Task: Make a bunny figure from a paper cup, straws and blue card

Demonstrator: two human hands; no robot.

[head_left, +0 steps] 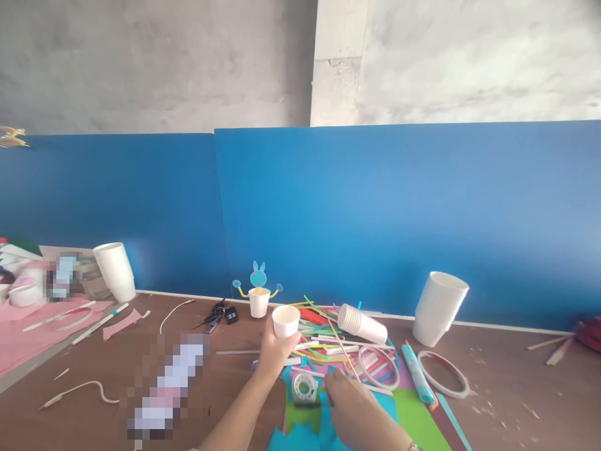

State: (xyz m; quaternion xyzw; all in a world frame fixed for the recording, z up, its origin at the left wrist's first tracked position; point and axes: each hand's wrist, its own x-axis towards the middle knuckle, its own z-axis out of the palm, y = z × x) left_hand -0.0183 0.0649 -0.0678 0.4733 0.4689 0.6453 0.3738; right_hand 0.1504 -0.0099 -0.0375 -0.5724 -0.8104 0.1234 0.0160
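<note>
Our left hand (275, 354) grips a white paper cup (286, 321); our right hand (350, 401), fingers curled, pinches a thin wooden stick (344, 351) right of the tape dispenser (305, 388).

Bright, diffuse light washes out the wall (469, 62) at upper right, with a darker band at upper center, a pale sheen across the blue partition (404, 219), soft detail throughout, and pixelated blocks at lower left and far left.
</note>
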